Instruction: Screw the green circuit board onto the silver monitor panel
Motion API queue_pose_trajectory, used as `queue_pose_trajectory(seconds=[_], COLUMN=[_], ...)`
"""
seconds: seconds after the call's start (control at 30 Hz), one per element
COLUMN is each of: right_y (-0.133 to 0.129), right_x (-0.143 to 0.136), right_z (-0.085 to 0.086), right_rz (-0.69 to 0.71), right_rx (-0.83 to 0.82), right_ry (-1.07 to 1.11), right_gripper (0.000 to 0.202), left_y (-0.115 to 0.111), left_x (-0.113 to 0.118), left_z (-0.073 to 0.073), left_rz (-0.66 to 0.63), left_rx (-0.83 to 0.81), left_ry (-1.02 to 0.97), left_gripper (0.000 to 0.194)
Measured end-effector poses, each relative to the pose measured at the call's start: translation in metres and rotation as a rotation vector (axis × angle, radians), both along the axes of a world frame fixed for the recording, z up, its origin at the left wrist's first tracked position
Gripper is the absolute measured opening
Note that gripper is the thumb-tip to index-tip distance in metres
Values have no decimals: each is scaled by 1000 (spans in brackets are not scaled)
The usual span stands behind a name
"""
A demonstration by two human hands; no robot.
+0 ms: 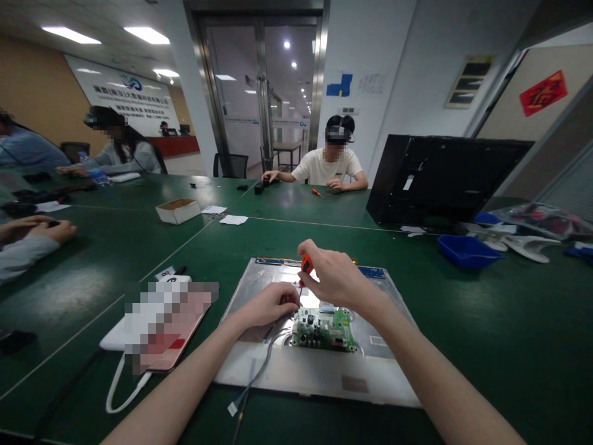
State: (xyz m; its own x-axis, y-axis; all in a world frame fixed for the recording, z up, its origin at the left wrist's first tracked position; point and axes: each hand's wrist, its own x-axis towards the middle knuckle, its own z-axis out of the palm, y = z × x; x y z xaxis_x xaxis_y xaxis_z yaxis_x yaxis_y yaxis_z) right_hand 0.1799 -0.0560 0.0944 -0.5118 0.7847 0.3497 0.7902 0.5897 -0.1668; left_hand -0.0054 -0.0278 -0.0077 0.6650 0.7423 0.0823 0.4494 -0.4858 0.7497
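Observation:
A green circuit board (324, 329) lies on the metal back of a display panel (389, 386). My right hand (336, 275) is closed around the orange handle of a screwdriver (306, 264), which stands nearly upright with its shaft pointing down to the board's upper left corner. Close to the screwdriver's tip, my left hand (274, 304) has its fingers pinched together; whatever they hold is hidden. Grey cables (267, 358) run from the left of the board over the panel's front edge and end in a white connector (232, 408).
A white power bank (115, 330) and a pink phone (185, 334) with a white cable lie to the left. Farther off are a small open box (178, 211), a blue tray (467, 250) and a large black screen (445, 179). Other people sit around the green table (500, 334).

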Motion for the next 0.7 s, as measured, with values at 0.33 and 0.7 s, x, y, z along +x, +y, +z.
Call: queue_pose_trajectory(seconds=[0.33, 0.7], right_y=[1, -1], right_x=[1, -2], right_z=[0, 2], right_rz=[-56, -18], right_rx=[57, 49], right_ry=[-53, -20], right_gripper=[25, 17], left_y=[0, -1], left_x=[0, 1], left_z=[1, 0], left_rz=[-23, 1], left_rx=[10, 21], left_ry=[-10, 2], left_gripper=[7, 7])
